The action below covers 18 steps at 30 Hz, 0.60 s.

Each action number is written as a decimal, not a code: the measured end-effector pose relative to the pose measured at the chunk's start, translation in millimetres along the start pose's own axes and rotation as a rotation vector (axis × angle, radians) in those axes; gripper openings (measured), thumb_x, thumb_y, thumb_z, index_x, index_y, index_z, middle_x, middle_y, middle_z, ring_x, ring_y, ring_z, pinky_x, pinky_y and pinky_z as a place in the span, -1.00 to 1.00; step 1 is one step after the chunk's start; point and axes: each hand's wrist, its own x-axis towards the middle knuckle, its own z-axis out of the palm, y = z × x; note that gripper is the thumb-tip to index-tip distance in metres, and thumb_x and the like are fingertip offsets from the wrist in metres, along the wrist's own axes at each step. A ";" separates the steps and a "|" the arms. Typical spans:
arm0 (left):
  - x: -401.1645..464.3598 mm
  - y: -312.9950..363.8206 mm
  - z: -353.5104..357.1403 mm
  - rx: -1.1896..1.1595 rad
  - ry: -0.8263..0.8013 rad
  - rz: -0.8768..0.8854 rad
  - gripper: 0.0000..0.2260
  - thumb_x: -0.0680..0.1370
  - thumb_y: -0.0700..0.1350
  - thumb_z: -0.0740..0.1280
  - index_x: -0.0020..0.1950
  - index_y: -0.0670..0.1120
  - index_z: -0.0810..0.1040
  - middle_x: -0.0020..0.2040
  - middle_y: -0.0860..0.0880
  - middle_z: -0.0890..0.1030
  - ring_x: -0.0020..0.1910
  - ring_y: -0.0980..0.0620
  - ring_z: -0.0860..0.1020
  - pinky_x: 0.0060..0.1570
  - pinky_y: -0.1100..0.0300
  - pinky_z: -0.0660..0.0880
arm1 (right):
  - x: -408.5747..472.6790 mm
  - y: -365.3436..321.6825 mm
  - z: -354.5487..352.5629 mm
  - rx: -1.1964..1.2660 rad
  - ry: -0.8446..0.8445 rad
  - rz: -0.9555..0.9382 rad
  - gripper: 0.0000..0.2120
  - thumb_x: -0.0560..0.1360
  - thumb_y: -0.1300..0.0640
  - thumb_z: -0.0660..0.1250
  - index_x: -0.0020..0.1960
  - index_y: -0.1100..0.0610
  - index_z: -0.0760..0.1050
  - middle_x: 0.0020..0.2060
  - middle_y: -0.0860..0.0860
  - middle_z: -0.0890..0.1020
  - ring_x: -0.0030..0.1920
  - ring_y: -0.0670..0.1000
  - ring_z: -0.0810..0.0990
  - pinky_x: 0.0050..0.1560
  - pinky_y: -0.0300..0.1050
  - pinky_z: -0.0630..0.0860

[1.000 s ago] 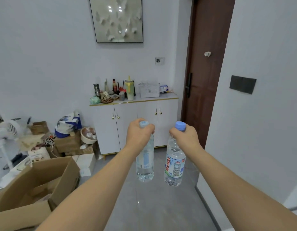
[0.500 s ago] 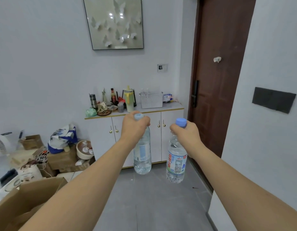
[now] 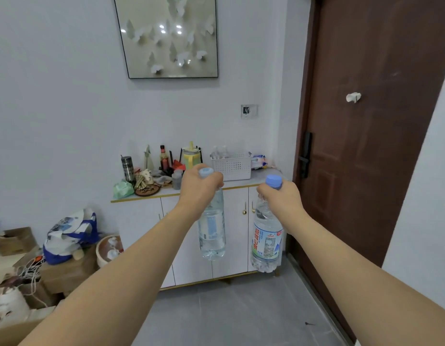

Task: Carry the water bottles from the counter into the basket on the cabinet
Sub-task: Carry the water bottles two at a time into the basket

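Head view, both arms extended forward toward a white cabinet (image 3: 189,236) that stands against the far wall. The left hand (image 3: 200,188) is wrapped tightly around the neck of a clear water bottle (image 3: 212,233), whose pale blue cap shows just above the knuckles; the bottle hangs upright in the air below the fist, in front of the cabinet doors. The right hand (image 3: 279,198) is likewise clenched around the neck of a second water bottle (image 3: 266,240), blue cap protruding above the thumb, printed label facing the camera, body hanging upright and clear of the floor. The two bottles are held side by side, near each other but apart. The white perforated basket (image 3: 232,166) sits on the cabinet top toward its right end, beyond and above the hands; clear bottle tops show above its rim. Bottles, a yellow-lidded jug (image 3: 191,156) and other small items crowd the left and middle of the cabinet top. A brown door (image 3: 366,146) is to the right of the cabinet, a framed butterfly picture (image 3: 169,36) hangs on the wall above it, and cardboard boxes and bags lie on the floor at left.
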 end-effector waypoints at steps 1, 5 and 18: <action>18.6 -2.6 0.6 -0.014 -0.004 0.009 -0.94 0.39 -0.28 0.36 -0.22 -0.14 0.52 -0.36 -0.09 0.60 -0.35 -0.01 0.49 -0.29 0.15 0.43 | 15.7 0.5 7.5 0.008 0.007 -0.003 -0.84 0.38 0.22 0.36 -0.28 0.13 0.37 -0.45 0.01 0.35 -0.41 -0.04 0.31 -0.36 -0.15 0.28; 80.0 -17.5 8.6 -0.031 -0.009 0.011 -0.95 0.40 -0.30 0.35 -0.19 -0.17 0.55 -0.34 -0.10 0.61 -0.34 0.02 0.52 -0.27 0.17 0.45 | 70.6 8.5 31.9 0.017 0.027 0.002 -0.79 0.37 0.22 0.35 -0.31 0.11 0.32 -0.45 0.00 0.33 -0.38 -0.02 0.29 -0.34 -0.12 0.27; 268.3 -76.3 75.2 -0.043 -0.021 0.009 -0.90 0.40 -0.27 0.36 -0.28 -0.09 0.52 -0.32 -0.14 0.62 -0.31 -0.03 0.53 -0.21 0.08 0.49 | 276.4 76.5 64.8 0.034 0.048 0.011 -0.85 0.36 0.17 0.36 -0.18 0.28 0.51 -0.34 0.08 0.53 -0.31 0.03 0.46 -0.24 -0.07 0.42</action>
